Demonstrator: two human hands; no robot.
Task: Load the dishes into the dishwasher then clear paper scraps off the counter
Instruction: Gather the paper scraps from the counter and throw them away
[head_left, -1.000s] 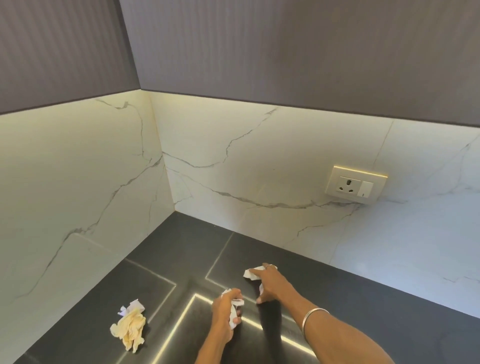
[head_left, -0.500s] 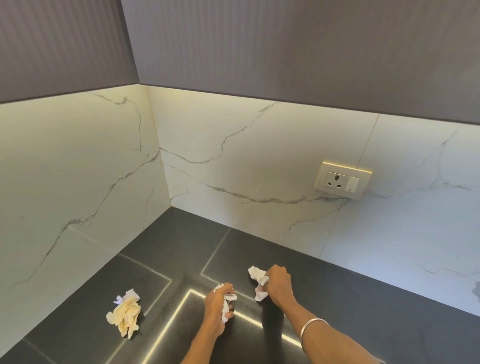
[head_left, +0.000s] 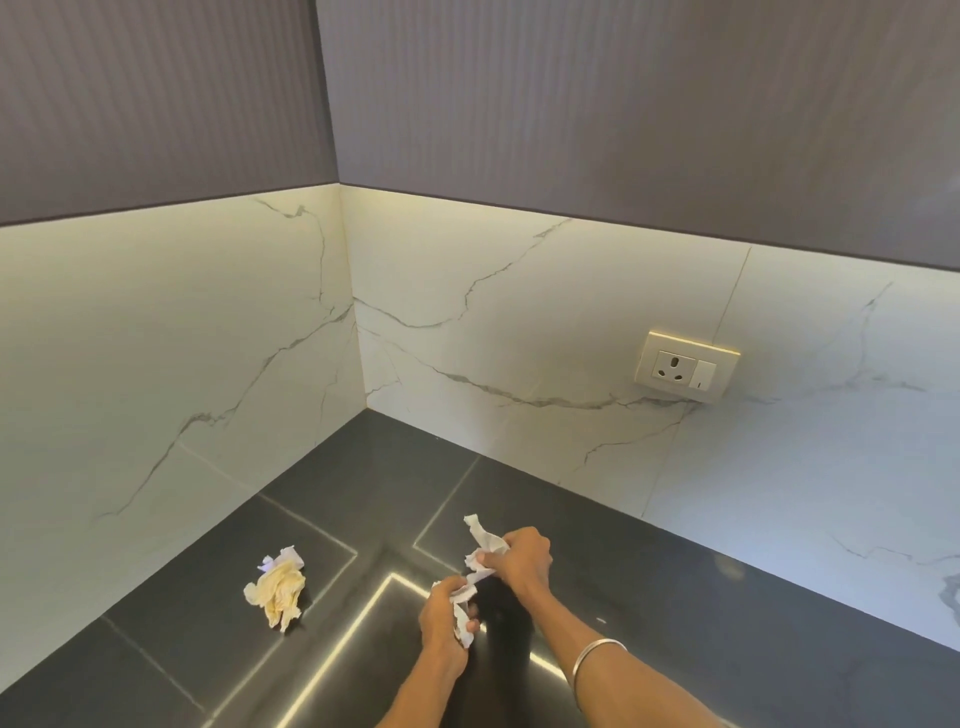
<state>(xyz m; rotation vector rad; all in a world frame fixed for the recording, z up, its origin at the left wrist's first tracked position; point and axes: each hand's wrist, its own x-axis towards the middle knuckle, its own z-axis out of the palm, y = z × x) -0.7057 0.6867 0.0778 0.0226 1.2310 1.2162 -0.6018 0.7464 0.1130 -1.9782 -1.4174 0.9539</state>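
Both hands are busy over the dark worktop (head_left: 701, 597), close together, each with its fingers curled tight round white paper. The right hand (head_left: 519, 558) grips a crumpled white scrap (head_left: 483, 540); its fingers (head_left: 530, 540) are folded in, the thumb pressing the paper against them, and a twisted end of the scrap sticks up and to the left above the knuckles. The left hand (head_left: 444, 621), just below and to the left of it, holds a second white scrap (head_left: 460, 616) bunched in its curled fingers, with a strip hanging down past the thumb. Between the two hands the papers seem to touch, though I cannot tell whether they are one torn piece or two.

That makes two scraps in the hands and one more lying loose: a crumpled yellowish wad (head_left: 278, 592) with a bit of white at its top, resting on the worktop well to the left of the left hand, apart from both.

A silver bangle (head_left: 597, 657) circles the right wrist. Behind, the white marble backsplash (head_left: 519, 322) meets in a corner, with one socket plate (head_left: 685, 371) on the right-hand wall and dark ribbed cabinets (head_left: 623, 114) above.
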